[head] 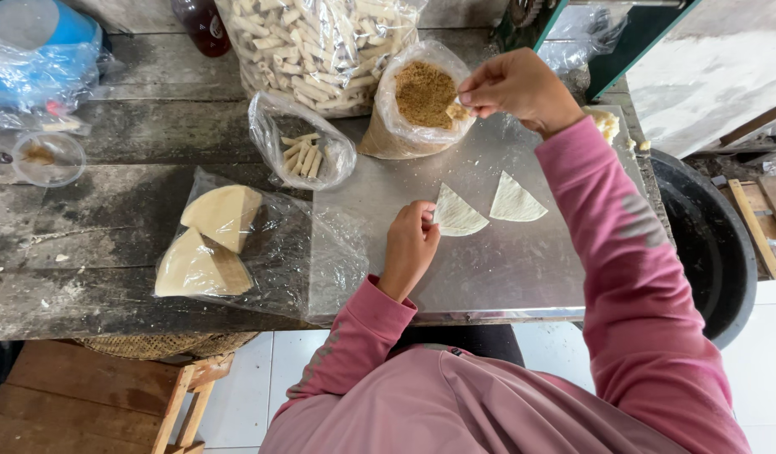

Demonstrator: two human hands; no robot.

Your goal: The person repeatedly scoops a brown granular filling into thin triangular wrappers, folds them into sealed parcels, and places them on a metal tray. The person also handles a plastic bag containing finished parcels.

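Landmark: steel sheet point(506, 269) lying on the dark wooden table point(85, 227).

Left hand point(411, 246) rests on the sheet, fingers curled, fingertips pinching or pressing the left corner of a pale wedge-shaped wrapper point(458, 213). 2nd wrapper point(515, 202) lies flat just right of it, untouched.

Right hand point(517, 87) is raised over the sheet's far edge, at the mouth of an open bag of brown crumbs point(422, 94). Fingers bunched together, pinching a small pale bit; can't tell what it is.

Off the sheet's far-left corner: small clear bag with a few short pale sticks point(302, 155). Beyond it, large bag full of the same sticks point(316, 46). Left of the sheet: clear bag holding 2 stacks of wrappers point(210, 240). Right of the sheet, off the table: black tub point(707, 244).
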